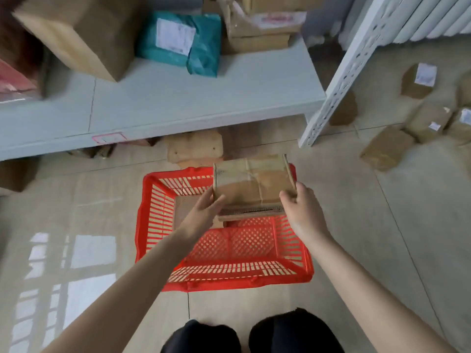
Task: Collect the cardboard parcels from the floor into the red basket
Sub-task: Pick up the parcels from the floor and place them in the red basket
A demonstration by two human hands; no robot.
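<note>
While above basket (146, 189), parcel (251, 186) print illegible

Beige tiled floor (356, 225) under me, glossy. Window light reflection (76, 263) w/ bar shadows at lower left. Pale grey shelf (178, 98) runs upper left to centre. Its white perforated upright (339, 80) slants at upper right. White radiator (420, 19) in top-right corner.

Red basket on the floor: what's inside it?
One flat cardboard parcel lies in the red basket, far left. The held parcel, gripped by the left hand and right hand, hides the far right corner.
</note>
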